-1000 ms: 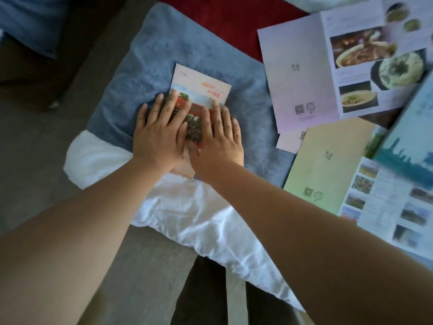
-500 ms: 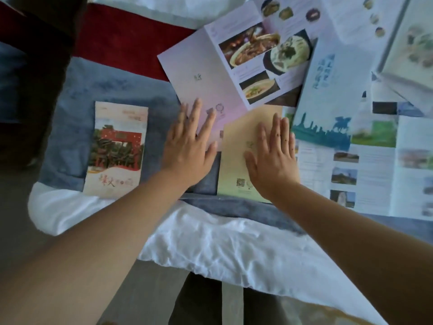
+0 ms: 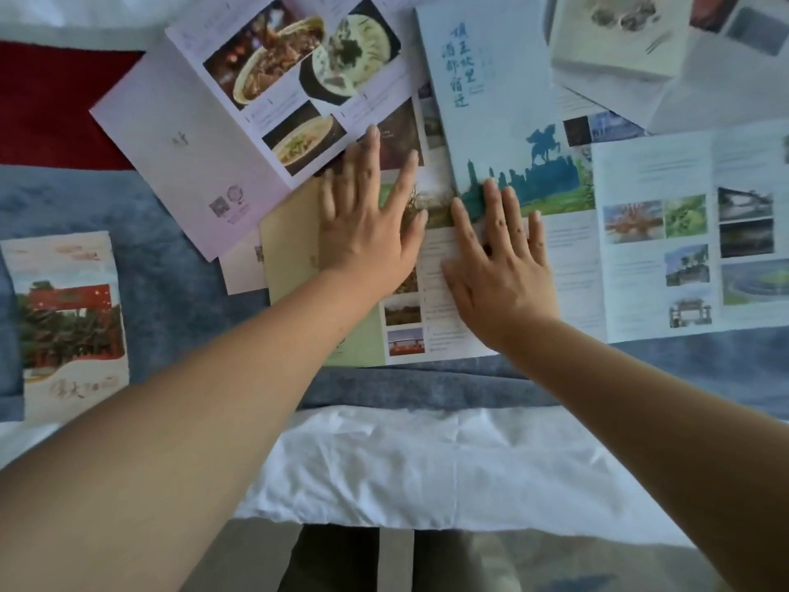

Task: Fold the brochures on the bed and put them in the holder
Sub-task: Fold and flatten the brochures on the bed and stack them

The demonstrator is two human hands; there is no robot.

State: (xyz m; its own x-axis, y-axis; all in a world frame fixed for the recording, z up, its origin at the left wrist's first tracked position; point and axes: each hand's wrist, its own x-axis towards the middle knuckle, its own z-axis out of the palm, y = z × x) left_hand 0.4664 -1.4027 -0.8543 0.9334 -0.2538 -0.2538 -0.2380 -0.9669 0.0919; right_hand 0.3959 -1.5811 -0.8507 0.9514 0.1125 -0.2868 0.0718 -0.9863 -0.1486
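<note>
I see 1 folded brochure (image 3: 64, 322), no holder visible, most left; L hand (image 3: 367, 237) & R hand (image 3: 501, 271) lie flat, fingers straight, on open brochures (image 3: 290, 249).

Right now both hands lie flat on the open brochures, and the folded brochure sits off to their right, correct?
Not quite: in the head view the folded brochure lies to the left of the hands, not the right. The left hand and right hand do lie flat on the open brochures.

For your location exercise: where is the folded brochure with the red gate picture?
Head view: the folded brochure lies far left on the blue blanket, apart from the left hand.
</note>
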